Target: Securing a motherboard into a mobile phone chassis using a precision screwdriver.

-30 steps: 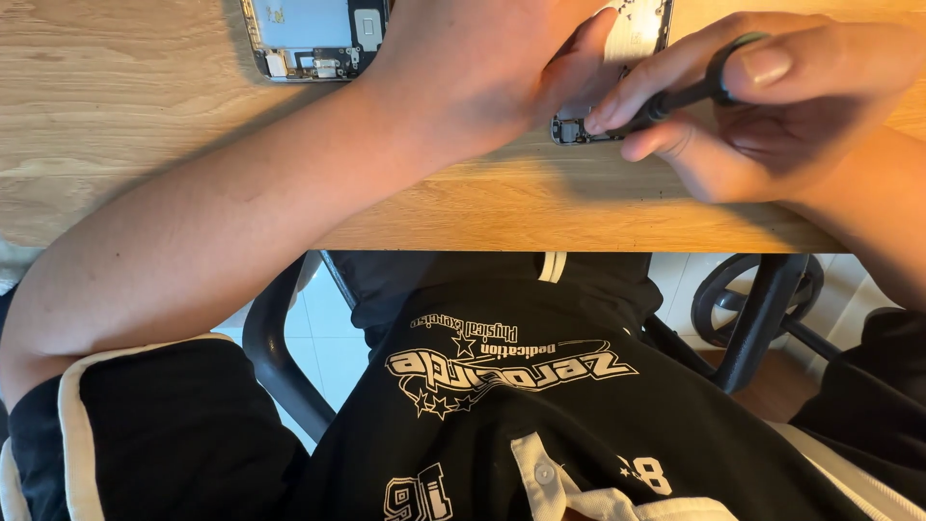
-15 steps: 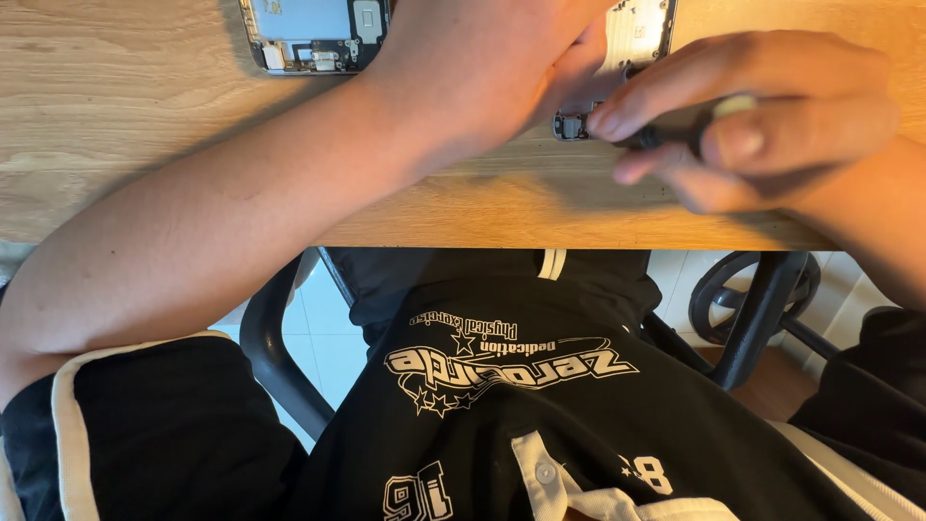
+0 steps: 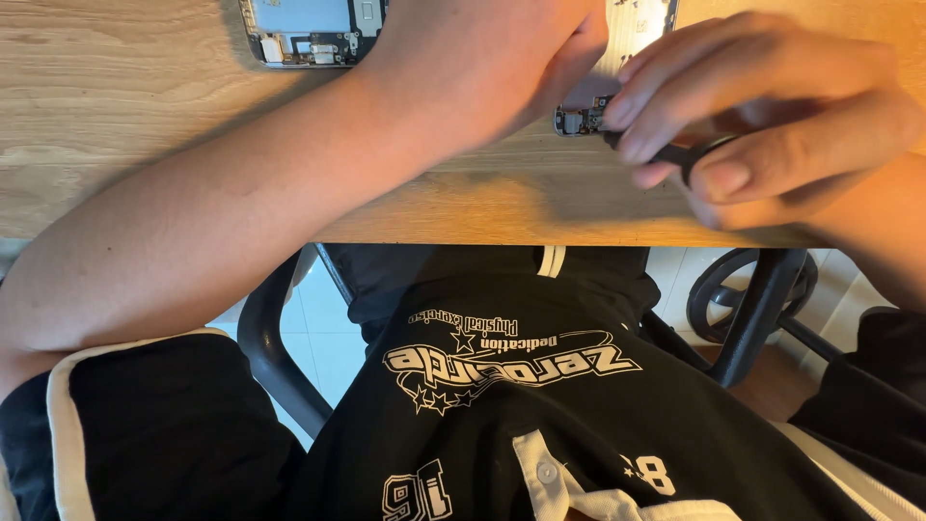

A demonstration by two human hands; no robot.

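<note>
Warm daylight, soft shadows, slight blur

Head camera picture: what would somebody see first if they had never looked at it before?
First come the two bare hands at the top, over the wooden table. The left hand rests on a small opened device part, and the right hand pinches a thin dark tool at that part's lower end. An opened phone body lies at the top left, and a black shirt with white print fills the bottom.

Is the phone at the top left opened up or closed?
Opened up: the phone lies on the wooden table with its inner parts exposed.
</note>
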